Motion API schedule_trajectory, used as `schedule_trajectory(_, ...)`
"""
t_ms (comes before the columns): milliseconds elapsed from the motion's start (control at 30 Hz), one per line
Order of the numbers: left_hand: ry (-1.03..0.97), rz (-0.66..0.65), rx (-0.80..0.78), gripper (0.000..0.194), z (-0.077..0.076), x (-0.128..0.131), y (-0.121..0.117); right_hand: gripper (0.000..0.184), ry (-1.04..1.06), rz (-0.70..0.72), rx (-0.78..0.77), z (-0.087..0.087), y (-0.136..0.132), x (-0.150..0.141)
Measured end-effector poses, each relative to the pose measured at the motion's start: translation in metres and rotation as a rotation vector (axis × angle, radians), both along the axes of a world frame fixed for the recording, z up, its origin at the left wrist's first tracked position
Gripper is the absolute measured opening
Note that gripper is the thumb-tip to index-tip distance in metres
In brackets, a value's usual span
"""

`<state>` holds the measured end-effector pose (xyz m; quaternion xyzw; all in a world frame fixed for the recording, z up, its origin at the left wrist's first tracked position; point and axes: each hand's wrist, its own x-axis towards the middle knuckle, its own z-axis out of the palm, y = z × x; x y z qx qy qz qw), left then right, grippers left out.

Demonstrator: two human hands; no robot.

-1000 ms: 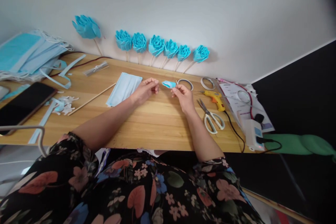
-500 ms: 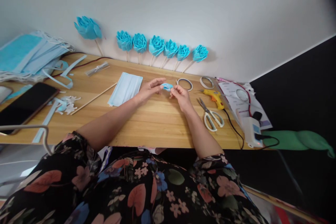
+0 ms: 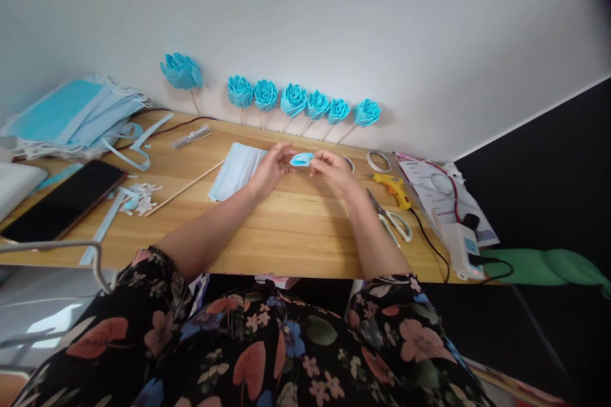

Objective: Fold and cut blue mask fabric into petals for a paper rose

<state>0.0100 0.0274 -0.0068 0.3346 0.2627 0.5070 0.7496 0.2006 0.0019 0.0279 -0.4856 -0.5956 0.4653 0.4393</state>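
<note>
A small rolled piece of light-blue mask fabric (image 3: 301, 159) is held above the table, its bright blue hollow facing me. My right hand (image 3: 334, 172) pinches its right end between thumb and fingers. Close by its left end is my left hand (image 3: 274, 170), fingers curved and apart; whether they touch the piece is hard to see. A pleated face mask (image 3: 235, 170) lies flat beside my left hand. Behind my right hand, a tape ring (image 3: 351, 164) is mostly hidden. White-handled scissors (image 3: 395, 224) lie right of my right forearm, which partly covers them.
Several blue fabric flowers (image 3: 293, 100) on sticks lean against the wall. At right are a yellow glue gun (image 3: 394, 186), another tape ring (image 3: 379, 161) and a power adapter (image 3: 462, 248). Leftward are a stick (image 3: 184, 189), scraps (image 3: 140, 198), a phone (image 3: 67, 202) and stacked masks (image 3: 71, 114).
My left fingers have come off the fabric piece's left end, and its blue hollow now shows. My right hand covers more of the tape ring. The camera view has shifted.
</note>
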Motion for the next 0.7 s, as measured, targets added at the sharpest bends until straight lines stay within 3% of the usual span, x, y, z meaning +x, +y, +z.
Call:
schedule_trajectory(67, 0.005, 0.014, -0.007, 0.035, -0.001, 0.001, 0.0, 0.041, -0.121, -0.138, 0.11, -0.007, -0.002, -0.004)
schedule_trajectory(167, 0.058, 0.029, 0.011, 0.036, -0.004, 0.003, -0.001, 0.035, -0.125, -0.219, 0.152, -0.02, -0.007, -0.009)
schedule_trajectory(333, 0.118, 0.004, 0.066, 0.034, -0.004, 0.005, -0.002, 0.041, -0.028, -0.216, 0.088, -0.032, -0.011, -0.012)
schedule_trajectory(600, 0.178, -0.248, 0.186, 0.039, -0.001, -0.006, 0.004, 0.047, 0.103, -0.178, 0.011, -0.034, -0.011, -0.024)
schedule_trajectory(700, 0.158, -0.271, 0.254, 0.045, -0.002, -0.009, 0.003, 0.045, 0.101, -0.167, 0.025, -0.033, -0.012, -0.023)
